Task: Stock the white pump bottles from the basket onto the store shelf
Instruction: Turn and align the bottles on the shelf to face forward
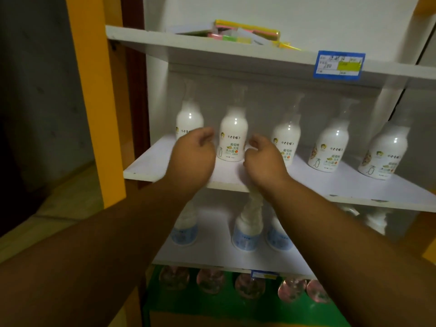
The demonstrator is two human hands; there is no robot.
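Note:
Several white pump bottles stand upright in a row on the middle shelf [354,185]. My left hand [192,156] and my right hand [264,159] hover at either side of the second bottle from the left [233,135], fingers curled and apart, holding nothing. The leftmost bottle [190,119] is partly hidden behind my left hand. A third bottle [286,135] stands behind my right hand, with two more [330,147] [384,156] further right. The basket is out of sight.
The upper shelf [212,47] holds flat coloured packets and carries a blue price tag [338,65]. The lower shelf holds blue-labelled bottles [246,234]. Pink-capped bottles [291,289] sit at the bottom on green. A yellow post [94,102] stands at the left.

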